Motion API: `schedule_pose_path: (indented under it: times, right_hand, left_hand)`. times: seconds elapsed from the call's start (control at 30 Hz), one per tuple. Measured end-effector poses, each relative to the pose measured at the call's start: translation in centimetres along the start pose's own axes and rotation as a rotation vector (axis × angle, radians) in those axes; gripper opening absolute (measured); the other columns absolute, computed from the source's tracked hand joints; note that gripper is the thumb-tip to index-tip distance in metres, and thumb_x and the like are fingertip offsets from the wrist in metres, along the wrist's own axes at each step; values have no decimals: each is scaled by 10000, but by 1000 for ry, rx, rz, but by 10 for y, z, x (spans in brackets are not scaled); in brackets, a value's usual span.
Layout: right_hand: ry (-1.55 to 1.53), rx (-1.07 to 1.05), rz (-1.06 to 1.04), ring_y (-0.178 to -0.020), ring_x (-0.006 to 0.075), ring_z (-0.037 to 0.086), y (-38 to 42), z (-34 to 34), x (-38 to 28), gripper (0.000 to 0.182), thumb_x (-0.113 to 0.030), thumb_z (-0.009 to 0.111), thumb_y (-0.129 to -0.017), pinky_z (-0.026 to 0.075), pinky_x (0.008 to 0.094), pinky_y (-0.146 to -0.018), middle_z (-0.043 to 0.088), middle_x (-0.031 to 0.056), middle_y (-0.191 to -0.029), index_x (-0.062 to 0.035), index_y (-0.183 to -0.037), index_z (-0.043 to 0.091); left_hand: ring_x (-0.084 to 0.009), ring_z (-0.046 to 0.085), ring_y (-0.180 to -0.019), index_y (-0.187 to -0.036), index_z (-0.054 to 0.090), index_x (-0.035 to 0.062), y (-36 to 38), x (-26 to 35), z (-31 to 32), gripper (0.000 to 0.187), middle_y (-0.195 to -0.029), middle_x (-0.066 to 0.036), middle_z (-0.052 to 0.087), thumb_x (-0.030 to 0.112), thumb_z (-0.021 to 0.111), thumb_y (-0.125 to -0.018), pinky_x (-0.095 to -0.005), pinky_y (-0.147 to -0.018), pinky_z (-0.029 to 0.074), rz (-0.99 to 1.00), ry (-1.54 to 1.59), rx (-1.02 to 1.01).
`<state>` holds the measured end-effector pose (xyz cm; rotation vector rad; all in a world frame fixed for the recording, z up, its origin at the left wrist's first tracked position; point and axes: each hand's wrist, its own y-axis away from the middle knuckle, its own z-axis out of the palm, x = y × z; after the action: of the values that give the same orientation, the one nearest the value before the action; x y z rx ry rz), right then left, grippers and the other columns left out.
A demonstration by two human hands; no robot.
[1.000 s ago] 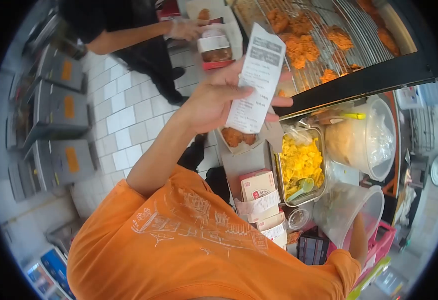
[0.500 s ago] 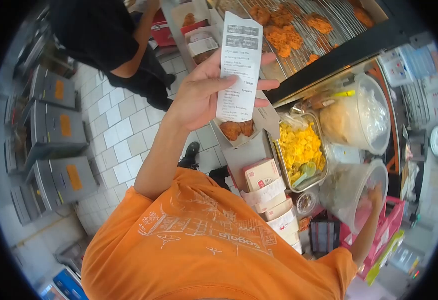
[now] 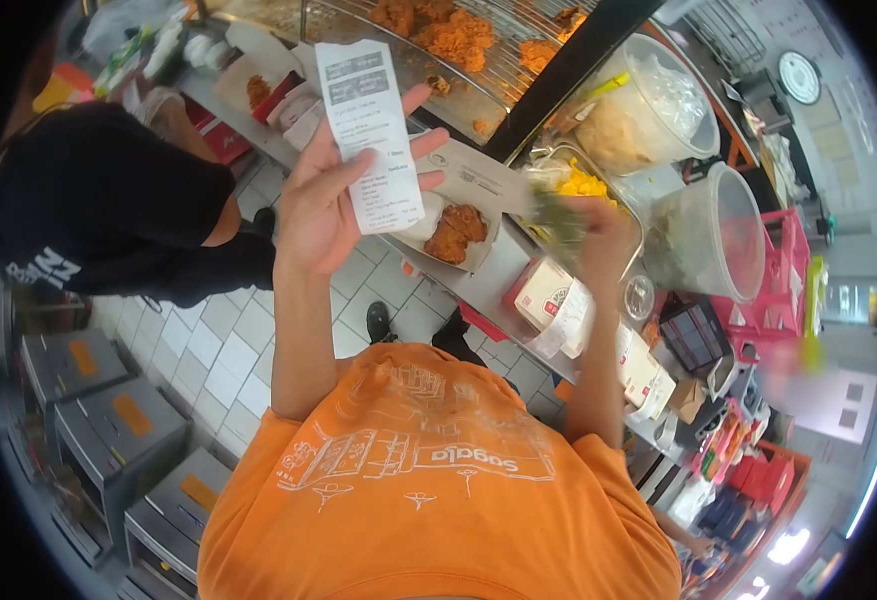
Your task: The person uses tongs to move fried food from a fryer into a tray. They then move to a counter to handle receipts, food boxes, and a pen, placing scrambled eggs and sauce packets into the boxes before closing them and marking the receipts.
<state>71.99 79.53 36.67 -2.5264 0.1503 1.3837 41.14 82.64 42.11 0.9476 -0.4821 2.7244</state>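
Note:
My left hand (image 3: 320,205) pinches a printed receipt (image 3: 370,140) under the thumb, its fingers stretched out behind the paper. Below the receipt, an open cardboard box (image 3: 503,190) on the counter holds fried chicken (image 3: 454,234) with something white beside it. My right hand (image 3: 608,235) is closed on a blurred green thing (image 3: 558,218) at the box's right side, over the near part of a metal tray (image 3: 630,238) of yellow food (image 3: 583,182). Motion smears what the right hand grips. A clear plastic tub (image 3: 708,235) stands just right of that hand.
Closed boxes (image 3: 550,298) with paper slips line the counter's near edge. Fried chicken lies on a wire rack (image 3: 498,85) at the back. Another large tub (image 3: 648,110) holds plastic bags. A person in black (image 3: 118,200) stands at left; grey cabinets (image 3: 123,425) are below.
My right hand has come out of the clear tub with a green thing and moved left to the open box. The left hand still holds the receipt; the view has turned.

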Motion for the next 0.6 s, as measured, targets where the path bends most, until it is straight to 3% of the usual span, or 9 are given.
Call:
schedule_pose_path:
  times: [0.03,0.17,0.2,0.27,0.33,0.4,0.43,0.5,0.6]
  right_hand:
    - [405,-2,63,-697,185,658,10,39,-9,197,-164,722,-806,503,329,-673,720,128,-852,-40,-957,736]
    - [224,107,275,-672,147,652,24,99,35,204,-221,739,-865,497,284,-655,717,97,-777,-28,-929,735]
    - [-68,269,242,-668,142,652,29,89,32,220,-232,721,-886,498,285,-655,719,101,-786,-16,-930,729]
    - [-315,533,184,-665,137,652,33,31,28,239,-242,704,-908,499,286,-655,721,106,-794,-5,-932,724]
    - [232,983,-49,-663,143,657,24,-55,14,249,-227,686,-926,509,290,-670,726,113,-815,18,-969,705]
    - [266,1159,-146,-762,145,685,5,-133,24,283,-228,701,-912,521,299,-686,732,118,-909,11,-1062,680]
    - [279,1195,-139,-762,145,685,-4,-163,38,283,-228,701,-912,521,299,-686,732,118,-909,11,-1062,680]
    - [969,662,-474,-896,152,692,-18,-212,69,327,-209,700,-911,535,307,-708,722,123,-1000,8,-1148,644]
    - [630,783,-241,-1003,170,678,-11,-284,98,336,-182,686,-916,557,324,-757,706,124,-1071,3,-1189,623]
  left_hand:
    - [-492,436,-1315,-1518,237,58,3,3,1,605,-1532,-263,309,-8,431,-949,-569,-1017,482,-17,4,19]
    - [-466,441,-1324,-1534,201,54,15,7,-2,658,-1541,-264,296,14,475,-937,-558,-1018,471,-93,-17,68]
    - [-456,441,-1328,-1540,185,54,19,7,-4,682,-1544,-264,292,18,489,-931,-549,-1016,472,-120,22,72]
    - [-434,420,-1350,-1552,148,58,24,4,-1,725,-1552,-260,281,10,499,-919,-539,-1023,463,-79,-218,110]
    - [-419,400,-1370,-1560,119,69,26,-4,-6,754,-1559,-255,268,-3,499,-913,-526,-1028,462,-89,-231,141]
    - [-414,282,-1438,-1574,83,80,24,-14,-7,774,-1590,-221,227,1,488,-920,-514,-1119,337,-91,-261,116]
    - [-417,300,-1428,-1574,102,88,19,-21,6,770,-1581,-228,248,20,502,-919,-507,-1100,365,-82,-295,103]
    - [-400,342,-1403,-1571,118,84,7,-35,20,764,-1576,-228,260,35,513,-918,-497,-1082,388,-102,-339,75]
    - [-303,485,-1268,-1564,160,91,-13,-55,38,772,-1566,-207,299,65,555,-902,-438,-1014,453,-63,-457,74]
